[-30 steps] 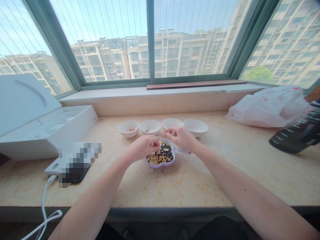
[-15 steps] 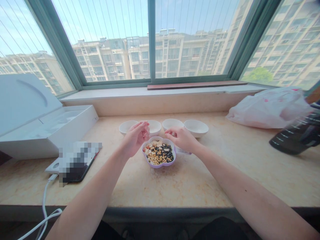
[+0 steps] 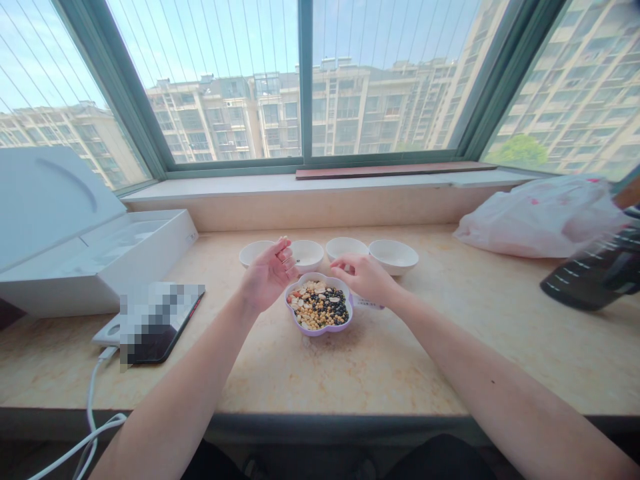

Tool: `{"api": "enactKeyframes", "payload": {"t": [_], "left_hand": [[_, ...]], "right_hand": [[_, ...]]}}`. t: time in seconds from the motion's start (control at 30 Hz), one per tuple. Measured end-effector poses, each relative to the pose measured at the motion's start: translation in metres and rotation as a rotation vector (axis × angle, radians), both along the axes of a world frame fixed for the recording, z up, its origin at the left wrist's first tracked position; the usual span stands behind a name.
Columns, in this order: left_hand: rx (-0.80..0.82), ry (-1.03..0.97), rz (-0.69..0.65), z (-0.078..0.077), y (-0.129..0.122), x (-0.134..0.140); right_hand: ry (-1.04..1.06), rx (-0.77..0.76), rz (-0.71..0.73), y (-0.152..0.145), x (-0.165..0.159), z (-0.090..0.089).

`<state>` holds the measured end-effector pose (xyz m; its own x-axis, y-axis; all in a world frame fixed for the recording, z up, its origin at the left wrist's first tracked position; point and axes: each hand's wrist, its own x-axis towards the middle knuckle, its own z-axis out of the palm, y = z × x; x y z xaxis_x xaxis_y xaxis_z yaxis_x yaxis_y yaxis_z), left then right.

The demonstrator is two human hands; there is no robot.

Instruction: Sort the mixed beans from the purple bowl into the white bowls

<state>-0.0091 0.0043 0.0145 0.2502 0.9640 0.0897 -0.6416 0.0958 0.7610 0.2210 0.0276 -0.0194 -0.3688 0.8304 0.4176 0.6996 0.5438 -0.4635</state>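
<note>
Curling fingers of left hand (image 3: 265, 281) and right hand (image 3: 369, 278) near far rim of dish (image 3: 325, 330), impossible to tell if pinching anything; having beans (image 3: 321, 307) inside, centrally behind front edge of surface (image 3: 325, 380), probably for easy reach; having bowls (image 3: 400, 267) rowed toward far edge, apparently leaving hand room.

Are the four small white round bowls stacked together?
No, the small white round bowls stand side by side in a row beyond the lilac scalloped bowl.

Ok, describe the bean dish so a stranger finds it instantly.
Below the window runs a pale countertop with four white bowls in a row. On the near side of that row sits the dish. Unlike those round bowls, it is lobed, purple-sided and filled with dark and yellow beans.
</note>
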Motion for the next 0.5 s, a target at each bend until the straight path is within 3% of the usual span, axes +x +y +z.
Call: {"api": "enactKeyframes", "payload": {"t": [0.37, 0.5], "left_hand": [[0.019, 0.176, 0.18, -0.008, 0.005, 0.002], [0.234, 0.482, 0.369, -0.012, 0.001, 0.006]], "right_hand": [[0.006, -0.015, 0.003, -0.001, 0.0, 0.001], [0.01, -0.023, 0.003, -0.001, 0.0, 0.001]]}}
